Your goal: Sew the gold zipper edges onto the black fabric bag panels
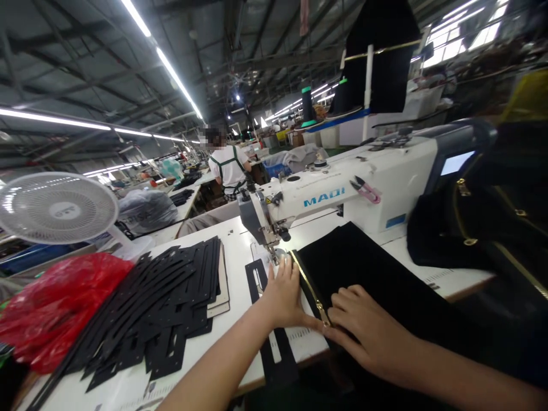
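Note:
A black fabric panel [355,257] with a gold-toothed zipper [307,279] along its left edge lies on the sewing machine table. My left hand [282,294] rests flat beside the zipper, fingers stretched toward the presser foot [274,254]. Under its wrist runs a black slotted strip [270,357]. My right hand [363,328] has its fingers curled on the panel, gripping it beside the gold zipper slider [319,306]. Both thumbs come together at the zipper's near end. The tips of the left fingers are close to the needle area, and their exact contact is hard to see.
The white sewing machine [325,197] spans the table, with pink-handled snips [366,189] on its arm. Black slotted pieces [171,297] pile up at left, beside a red plastic bag [64,302] and a white fan [60,208]. A co-worker [226,162] stands beyond; zippered black fabric [445,228] hangs right.

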`<state>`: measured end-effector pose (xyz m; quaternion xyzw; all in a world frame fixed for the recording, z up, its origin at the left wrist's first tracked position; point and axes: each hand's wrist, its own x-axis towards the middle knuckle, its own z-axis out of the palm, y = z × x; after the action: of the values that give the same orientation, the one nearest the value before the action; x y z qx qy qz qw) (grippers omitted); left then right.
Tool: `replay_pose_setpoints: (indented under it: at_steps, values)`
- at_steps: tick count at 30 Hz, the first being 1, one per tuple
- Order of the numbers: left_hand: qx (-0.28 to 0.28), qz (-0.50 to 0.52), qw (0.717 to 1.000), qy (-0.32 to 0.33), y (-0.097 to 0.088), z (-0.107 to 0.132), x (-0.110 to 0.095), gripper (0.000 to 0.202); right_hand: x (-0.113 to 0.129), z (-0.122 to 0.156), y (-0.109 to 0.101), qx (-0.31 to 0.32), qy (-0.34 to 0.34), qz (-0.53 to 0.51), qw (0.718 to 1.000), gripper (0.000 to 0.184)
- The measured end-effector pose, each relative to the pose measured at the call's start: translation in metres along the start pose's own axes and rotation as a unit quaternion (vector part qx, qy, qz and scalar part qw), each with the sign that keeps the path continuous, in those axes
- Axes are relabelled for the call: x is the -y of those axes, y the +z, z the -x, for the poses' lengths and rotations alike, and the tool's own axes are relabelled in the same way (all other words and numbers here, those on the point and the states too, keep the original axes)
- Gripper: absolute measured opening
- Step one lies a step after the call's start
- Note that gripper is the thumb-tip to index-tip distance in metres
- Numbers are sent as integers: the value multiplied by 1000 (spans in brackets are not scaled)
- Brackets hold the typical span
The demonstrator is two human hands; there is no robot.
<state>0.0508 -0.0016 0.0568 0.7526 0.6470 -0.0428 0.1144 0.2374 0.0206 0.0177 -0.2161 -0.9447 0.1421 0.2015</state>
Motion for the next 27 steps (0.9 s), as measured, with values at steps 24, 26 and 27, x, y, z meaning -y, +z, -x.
replay_pose_setpoints:
  at_steps: [24, 26, 27]
  values:
    - [-191, -149, 965, 98, 70, 81, 87, 71, -56, -81, 18, 61, -24, -9, 998, 48]
    - [-218, -128, 966, 50, 69, 73, 87, 60, -55, -80, 23, 42, -26, -10, 999, 45]
    - [-233, -121, 965, 23, 68, 68, 86, 54, -56, -80, 25, 29, -29, -16, 999, 44]
